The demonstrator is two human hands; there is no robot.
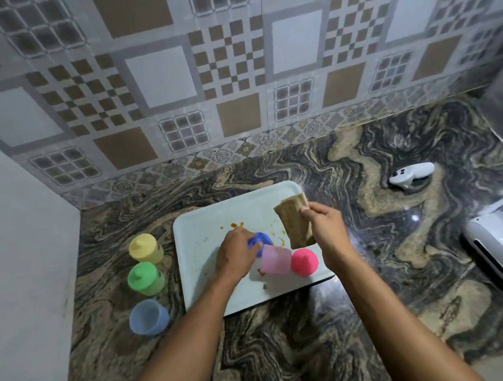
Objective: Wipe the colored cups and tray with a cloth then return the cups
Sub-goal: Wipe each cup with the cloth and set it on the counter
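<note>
Cups of smooth plastic are lined up on the swirl-veined stone counter (303,348), left of the tray: the blue cup (148,317), open-topped, nearest, then the green cup (143,279) and the yellow cup (145,248), both dome-lidded. On the stained white tray (197,232), which has rounded corners, a pale pink cup (275,259) and a pink lid (303,261) are seen. A blue lid (262,240) is gripped by the curled left hand (237,254). A ribbed beige cloth (294,224) is pinched by the right hand (326,227).

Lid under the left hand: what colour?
Blue; the lid in the left hand shows best in the head view.
</note>
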